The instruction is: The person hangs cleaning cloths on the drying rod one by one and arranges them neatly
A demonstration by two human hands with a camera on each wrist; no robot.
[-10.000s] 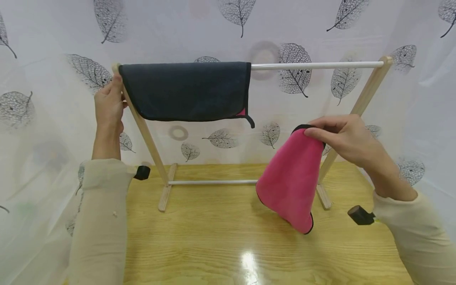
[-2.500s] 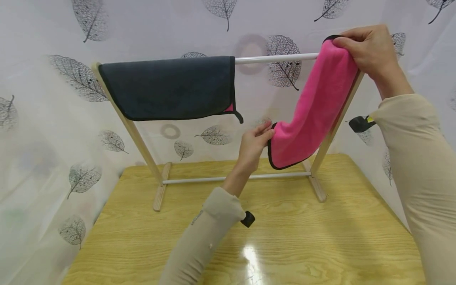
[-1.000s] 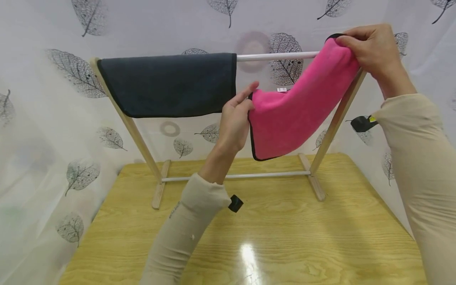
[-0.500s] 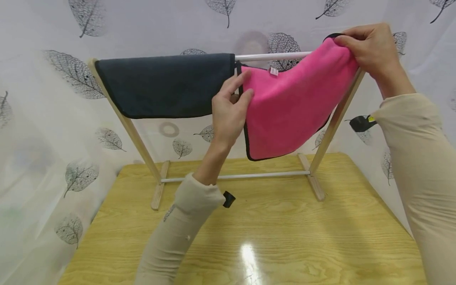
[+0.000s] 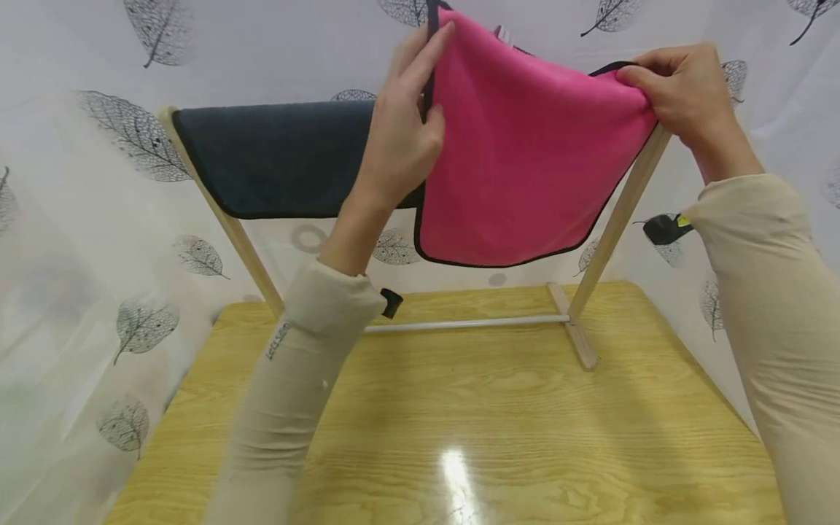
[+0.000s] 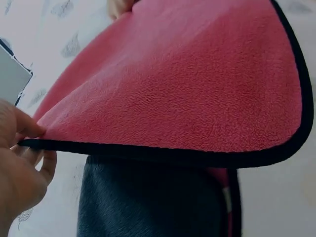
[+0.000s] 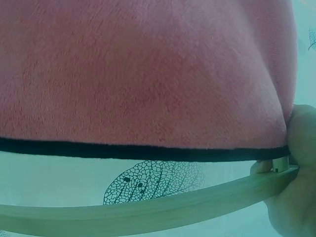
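Observation:
A pink towel (image 5: 518,153) with black edging is stretched between my two hands in front of the rack's upper bar. My left hand (image 5: 403,120) pinches its upper left corner, raised above the bar. At the right end of the bar, my right hand (image 5: 689,102) pinches the upper right part of the towel against the rack's wooden post (image 5: 620,219). A dark grey towel (image 5: 275,160) hangs folded over the left part of the bar, partly behind my left hand and the pink towel. In the left wrist view, the pink towel (image 6: 197,94) spreads out from my fingers.
The wooden rack stands on a wood-grain table (image 5: 525,423), with a white lower rod (image 5: 472,324) between its feet. Behind it hangs a white curtain (image 5: 262,51) printed with leaves. A left wooden post (image 5: 246,251) holds the other end.
My left hand has lifted the towel's left corner from below the bar to above it, spreading the pink towel wide. My right hand has stayed at the post. The dark towel still hangs there.

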